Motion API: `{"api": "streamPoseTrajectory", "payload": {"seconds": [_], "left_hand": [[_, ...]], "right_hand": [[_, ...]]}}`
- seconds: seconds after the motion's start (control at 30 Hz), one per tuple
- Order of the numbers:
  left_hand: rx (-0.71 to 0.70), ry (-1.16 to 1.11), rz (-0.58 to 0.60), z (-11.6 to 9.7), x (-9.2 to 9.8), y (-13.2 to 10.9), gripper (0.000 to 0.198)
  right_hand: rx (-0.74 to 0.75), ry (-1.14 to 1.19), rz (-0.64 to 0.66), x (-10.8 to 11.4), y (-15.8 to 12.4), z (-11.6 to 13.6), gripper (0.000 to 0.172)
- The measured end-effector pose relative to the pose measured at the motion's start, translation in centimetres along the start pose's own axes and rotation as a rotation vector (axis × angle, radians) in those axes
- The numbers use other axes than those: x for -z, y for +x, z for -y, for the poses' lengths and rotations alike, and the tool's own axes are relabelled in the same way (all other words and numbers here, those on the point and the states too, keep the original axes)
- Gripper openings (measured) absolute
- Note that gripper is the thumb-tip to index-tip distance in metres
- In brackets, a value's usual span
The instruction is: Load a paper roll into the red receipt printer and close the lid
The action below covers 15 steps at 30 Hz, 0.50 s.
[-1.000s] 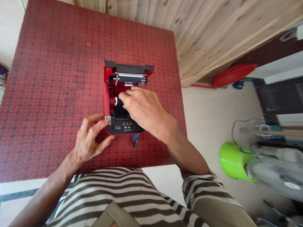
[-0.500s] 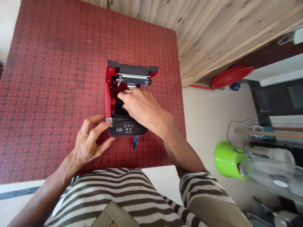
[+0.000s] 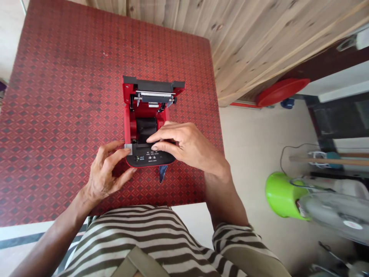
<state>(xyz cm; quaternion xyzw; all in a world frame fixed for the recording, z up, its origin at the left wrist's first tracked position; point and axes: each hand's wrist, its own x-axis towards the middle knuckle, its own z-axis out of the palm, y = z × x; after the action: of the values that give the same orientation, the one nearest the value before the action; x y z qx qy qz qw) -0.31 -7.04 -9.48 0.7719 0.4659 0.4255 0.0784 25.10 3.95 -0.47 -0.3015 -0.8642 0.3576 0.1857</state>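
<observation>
A small red and black printer point(image 3: 125, 125) stands on the table with its lid point(image 3: 154, 85) tipped up at the far side. A roller bar point(image 3: 154, 99) shows under the lid. Black, shiny material point(image 3: 146, 126) lines the bay; I cannot tell whether it is a roll. My left hand point(image 3: 106, 169) grips the printer's front left corner, fingers at the side and thumb at the front edge, by a grey patch point(image 3: 128, 149). Over the right side of the bay, my right hand point(image 3: 187, 144) has thumb and forefinger slightly apart, at the slot behind the button panel point(image 3: 152, 156).
A dark blue scrap point(image 3: 163, 174) sticks out under the printer's front. The table point(image 3: 72, 77) has a red patterned cover and meets a wooden plank wall point(image 3: 245, 50). On the floor at right are a green bucket point(image 3: 279, 194), a fan point(image 3: 334, 215) and a red basin point(image 3: 284, 92).
My right hand has drawn back from inside the bay toward me, to the slot by the panel, uncovering the bay. My left hand has stayed at the printer's corner.
</observation>
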Motion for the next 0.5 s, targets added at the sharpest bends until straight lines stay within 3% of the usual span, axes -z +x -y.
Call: {"api": "streamPoseTrajectory", "payload": {"seconds": [0.27, 0.4, 0.5], "left_hand": [[0.004, 0.050, 0.026, -0.3, 3.5, 3.0, 0.057], [0.029, 0.021, -0.044, 1.8, 4.4, 7.8, 0.068], [0.034, -0.031, 0.028, 3.4, 3.8, 11.9, 0.081]], "right_hand": [[-0.069, 0.158, -0.152, -0.2, -0.2, -0.4, 0.015], [0.054, 0.067, -0.282, -1.2, -0.7, 0.1, 0.015], [0.117, -0.039, -0.365, -1.9, -1.5, 0.7, 0.014]]}}
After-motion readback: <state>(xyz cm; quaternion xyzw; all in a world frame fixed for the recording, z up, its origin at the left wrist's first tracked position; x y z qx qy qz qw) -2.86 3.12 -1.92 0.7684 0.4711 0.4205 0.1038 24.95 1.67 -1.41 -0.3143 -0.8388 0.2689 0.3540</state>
